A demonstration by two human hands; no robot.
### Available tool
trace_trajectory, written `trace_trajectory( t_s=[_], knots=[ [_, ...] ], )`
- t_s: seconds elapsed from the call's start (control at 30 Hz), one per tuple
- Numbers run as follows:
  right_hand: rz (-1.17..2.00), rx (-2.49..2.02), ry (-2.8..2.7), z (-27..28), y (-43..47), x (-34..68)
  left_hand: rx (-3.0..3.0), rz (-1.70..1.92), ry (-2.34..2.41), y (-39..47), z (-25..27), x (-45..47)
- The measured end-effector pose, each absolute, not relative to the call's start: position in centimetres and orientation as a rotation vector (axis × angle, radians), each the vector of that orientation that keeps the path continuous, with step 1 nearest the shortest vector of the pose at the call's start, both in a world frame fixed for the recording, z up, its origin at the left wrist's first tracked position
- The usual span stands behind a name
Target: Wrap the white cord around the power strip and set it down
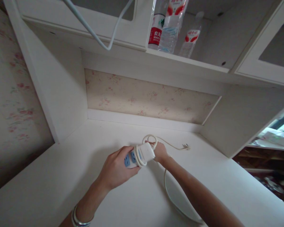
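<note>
Thick, pale blue-white cable (108, 48) loops down at the upper left, in front of a large white cabinet (49, 63) with an overhanging upper part and side panels to left and right. Beneath that overhang spreads a broad, smooth white bench (123, 201). Cream wallpaper with red and pink flowers (132, 94) fills the low opening at the far side. Two bare forearms reach over the bench from the near edge. The left hand (117, 168) is closed around one end of a white power strip with blue socket faces (146, 154), its thumb on the near side; the strip is held above the middle of the bench. The right hand (160, 153) sits just behind the strip's right end, beside a loop of cord; the strip hides most of its fingers, so how tightly it is closed cannot be told. Three clear plastic bottles with red-and-white labels (171, 31) stand in the open compartment above. Cream-coloured cord (139, 159) wraps around the strip, and a thin length stretches right to a small pronged plug (186, 147). More pale cord (177, 206) curves near the right forearm. Shiny silver-coloured bangles (75, 217) circle the left wrist.
</note>
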State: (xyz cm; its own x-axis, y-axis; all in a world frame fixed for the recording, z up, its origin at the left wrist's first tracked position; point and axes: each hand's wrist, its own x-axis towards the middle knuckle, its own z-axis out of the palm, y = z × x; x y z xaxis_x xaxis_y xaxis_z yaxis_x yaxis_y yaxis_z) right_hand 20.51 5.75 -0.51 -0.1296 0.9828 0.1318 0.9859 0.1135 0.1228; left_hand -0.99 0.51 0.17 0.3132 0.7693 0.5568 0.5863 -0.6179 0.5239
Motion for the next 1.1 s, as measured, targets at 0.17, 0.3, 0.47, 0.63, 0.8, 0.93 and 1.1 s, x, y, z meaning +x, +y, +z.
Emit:
trace_trajectory(
  t_s=[0.17,0.3,0.47,0.63,0.8,0.93,1.1],
  knots=[
    [-0.435,-1.816,-2.476,-1.8,3.2,20.3,2.338,1.185,1.644,1.4,0.1,-1.1],
    [-0.627,-1.32,-2.663,-2.4,1.0,19.7,2.382,1.035,1.854,1.5,-0.1,-0.8],
    [-0.823,-0.831,-2.686,-0.4,-0.2,19.4,2.481,0.842,1.869,1.2,-1.1,0.2],
    [-0.926,-0.52,-2.707,2.3,-0.1,19.1,2.539,0.742,1.731,0.6,-1.8,1.0],
    [-0.948,-0.353,-2.719,4.2,0.8,18.4,2.536,0.708,1.486,-0.1,-1.9,1.7],
    [-0.894,-0.375,-2.741,4.8,2.6,18.2,2.526,0.699,1.368,-0.2,-1.8,2.0],
    [-0.862,-0.368,-2.716,4.8,3.9,17.5,2.527,0.649,1.348,-0.1,-1.8,1.6]
  ],
)
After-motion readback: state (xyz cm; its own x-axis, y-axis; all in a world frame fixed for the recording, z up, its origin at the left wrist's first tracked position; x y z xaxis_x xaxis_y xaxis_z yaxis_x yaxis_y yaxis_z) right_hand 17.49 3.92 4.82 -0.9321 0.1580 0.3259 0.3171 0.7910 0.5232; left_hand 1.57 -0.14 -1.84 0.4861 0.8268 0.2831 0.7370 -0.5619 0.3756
